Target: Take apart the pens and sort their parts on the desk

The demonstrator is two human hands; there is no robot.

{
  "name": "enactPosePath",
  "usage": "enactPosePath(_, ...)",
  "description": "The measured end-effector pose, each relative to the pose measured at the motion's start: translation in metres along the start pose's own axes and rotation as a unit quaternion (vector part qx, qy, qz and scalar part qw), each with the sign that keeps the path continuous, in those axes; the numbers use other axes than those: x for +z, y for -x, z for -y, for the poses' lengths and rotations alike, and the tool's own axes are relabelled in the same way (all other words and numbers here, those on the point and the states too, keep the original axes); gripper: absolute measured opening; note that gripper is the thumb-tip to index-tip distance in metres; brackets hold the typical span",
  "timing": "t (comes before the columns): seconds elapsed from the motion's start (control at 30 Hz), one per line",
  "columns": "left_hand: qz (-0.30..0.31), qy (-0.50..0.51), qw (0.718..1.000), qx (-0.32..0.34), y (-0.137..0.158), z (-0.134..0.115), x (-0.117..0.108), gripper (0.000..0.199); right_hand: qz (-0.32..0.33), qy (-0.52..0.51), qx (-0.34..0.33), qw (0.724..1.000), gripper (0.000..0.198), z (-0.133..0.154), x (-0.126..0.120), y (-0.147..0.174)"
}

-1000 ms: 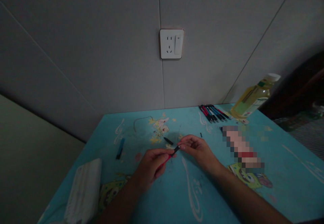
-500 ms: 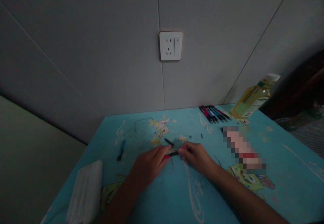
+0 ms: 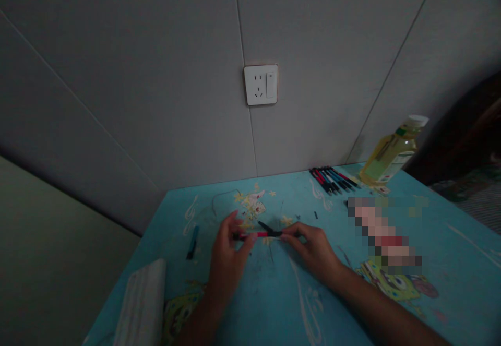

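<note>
A red and black pen (image 3: 263,235) lies level between my hands, just above the table. My left hand (image 3: 227,257) grips its left end with the thumb in front, the upper fingers lifted and slightly blurred. At the black right end, my right hand (image 3: 313,247) pinches with thumb and fingertips. Behind the pen rests a short dark pen part (image 3: 265,226), close to its black section. Left of my left hand lies a blue and black pen part (image 3: 193,241). Small dark pieces, including a little black one (image 3: 315,214), lie beyond my right hand.
A row of several pens (image 3: 332,180) lies near the wall, beside a bottle of yellow liquid (image 3: 389,155). A blurred-out flat item (image 3: 381,231) is at right. A white ridged object (image 3: 141,304) stands front left on the patterned blue tablecloth (image 3: 266,309).
My left hand has turned more upright and shifted left, showing more of the pen. A thin pale strip between my hands no longer shows. The camera view has shifted slightly.
</note>
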State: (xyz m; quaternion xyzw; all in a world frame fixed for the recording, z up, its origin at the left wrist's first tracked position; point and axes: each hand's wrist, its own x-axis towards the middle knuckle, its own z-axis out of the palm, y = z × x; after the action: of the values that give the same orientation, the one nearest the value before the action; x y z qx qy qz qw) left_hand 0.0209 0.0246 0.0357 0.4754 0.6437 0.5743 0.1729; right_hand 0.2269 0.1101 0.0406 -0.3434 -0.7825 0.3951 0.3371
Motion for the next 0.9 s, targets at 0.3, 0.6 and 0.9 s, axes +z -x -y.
enactPosePath(0.3,-0.004,0.345,0.921,-0.181,0.001,-0.008,0.008,0.027,0.014,-0.118,0.09,0.989,0.027,-0.006,0.004,-0.004)
enactPosePath(0.6,-0.03,0.34,0.928,-0.152,-0.004,-0.009,-0.004,0.032,0.17,-0.191,0.151,0.955,0.061,0.005,0.021,0.008)
enactPosePath(0.9,-0.007,0.453,0.874,-0.174,-0.001,-0.004,-0.012,0.025,0.11,-0.26,0.135,0.95,0.056,0.03,0.024,0.021)
